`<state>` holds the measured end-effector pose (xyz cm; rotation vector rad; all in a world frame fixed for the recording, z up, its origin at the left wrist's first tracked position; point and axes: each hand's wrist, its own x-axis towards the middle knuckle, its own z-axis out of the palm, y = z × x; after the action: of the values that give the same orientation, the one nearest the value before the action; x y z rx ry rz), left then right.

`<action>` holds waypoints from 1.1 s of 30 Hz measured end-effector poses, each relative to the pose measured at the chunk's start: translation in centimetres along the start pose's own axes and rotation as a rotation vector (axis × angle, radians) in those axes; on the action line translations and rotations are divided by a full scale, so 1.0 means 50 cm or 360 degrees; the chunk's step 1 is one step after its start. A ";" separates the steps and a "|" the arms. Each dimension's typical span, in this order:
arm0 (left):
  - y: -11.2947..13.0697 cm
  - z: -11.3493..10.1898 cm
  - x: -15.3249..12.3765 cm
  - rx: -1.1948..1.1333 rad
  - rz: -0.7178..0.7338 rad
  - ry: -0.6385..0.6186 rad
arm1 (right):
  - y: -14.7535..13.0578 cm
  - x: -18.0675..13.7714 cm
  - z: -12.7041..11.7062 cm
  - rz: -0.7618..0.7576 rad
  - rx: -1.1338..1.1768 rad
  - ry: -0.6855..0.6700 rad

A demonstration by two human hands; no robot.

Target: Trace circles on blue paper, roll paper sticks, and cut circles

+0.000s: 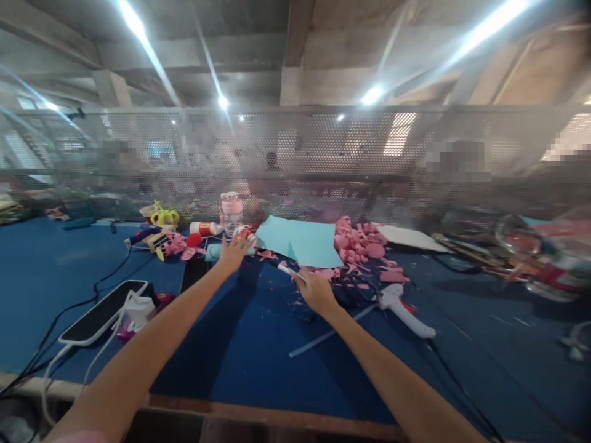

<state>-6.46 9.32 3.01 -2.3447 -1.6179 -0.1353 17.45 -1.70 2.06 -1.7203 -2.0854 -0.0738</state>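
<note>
My left hand [234,253] reaches forward with its fingers spread. It is right by a white bottle with red markings [244,234], partly hidden behind the fingers; contact is hard to tell. Beside that hand lies a light blue roll [213,251]. Closed around a white pen-like tool [287,269] with a dark end pointing left is my right hand [314,291]. Just beyond it, a light blue sheet [307,239] rests on the blue table. Pink cut pieces [362,240] are heaped along the sheet's right side.
A white glue gun [405,312] with its cord lies at right, near a clear stick [330,332]. At left are a phone [104,312], a white charger [139,309] and cables. A pink-topped jar [231,209] stands before the perforated metal screen [305,154]. Clear plastic containers [554,258] sit far right.
</note>
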 end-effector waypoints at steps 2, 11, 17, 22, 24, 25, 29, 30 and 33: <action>-0.008 -0.011 0.029 -0.0016 -0.0145 0.0006 | -0.029 -0.007 0.001 0.0185 -0.0007 -0.0045; 0.155 -0.065 0.119 -0.0188 0.0907 0.0000 | -0.077 -0.015 0.030 0.0520 -0.0020 -0.0205; 0.242 -0.035 0.153 -0.0295 0.1106 -0.0128 | -0.056 -0.016 0.009 0.0612 -0.0103 -0.0135; 0.239 -0.021 0.162 -0.0479 0.0938 -0.0076 | -0.037 -0.007 0.003 0.0646 -0.0082 -0.0021; 0.225 -0.022 0.159 -0.0611 0.0787 -0.0033 | -0.035 -0.006 0.003 0.0653 0.0050 0.0074; 0.216 -0.022 0.155 -0.0697 0.0690 0.0000 | -0.034 -0.006 0.003 0.0651 0.0140 0.0122; 0.174 -0.023 0.134 -0.1166 0.0256 0.0152 | -0.027 -0.004 0.012 0.0612 0.0479 0.0297; 0.164 -0.023 0.127 -0.1308 0.0165 0.0178 | -0.023 -0.002 0.018 0.0607 0.0643 0.0354; 0.142 -0.026 0.109 -0.1790 -0.0077 0.0268 | -0.006 0.007 0.041 0.0620 0.1319 0.0525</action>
<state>2.22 11.53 4.27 -2.8507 -1.7397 -1.5548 16.50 -0.80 0.39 -1.4107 -1.2366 0.5138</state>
